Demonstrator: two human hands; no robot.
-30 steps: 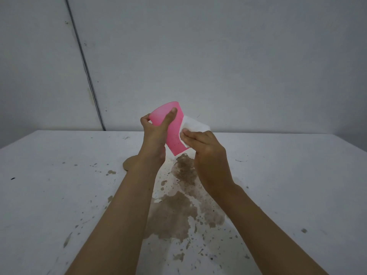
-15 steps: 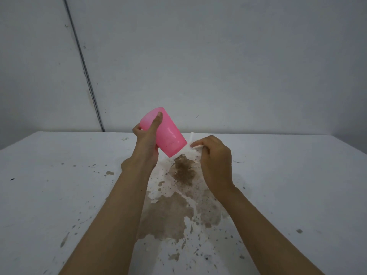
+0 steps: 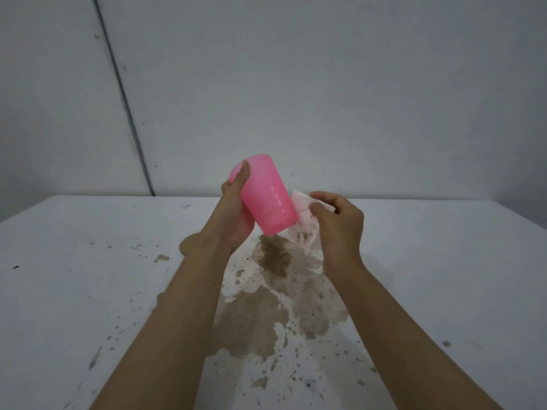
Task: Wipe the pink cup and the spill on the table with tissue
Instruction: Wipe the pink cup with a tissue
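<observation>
You hold the pink cup (image 3: 268, 199) in the air over the far end of the spill (image 3: 275, 300), tilted so its lower wall faces the tissue (image 3: 305, 229). It is glossy, translucent plastic with dark specks near the lower end. Your left hand (image 3: 236, 214) wraps it, thumb along the side. Your right hand (image 3: 337, 226) pinches the speckled tissue just beside it. The brown spill lies unwiped on the table (image 3: 88, 261).

cup (image 3: 266, 199) left of tissue (image 3: 305, 229) — both above spill (image 3: 275, 294) | spill on table (image 3: 444, 261)
</observation>
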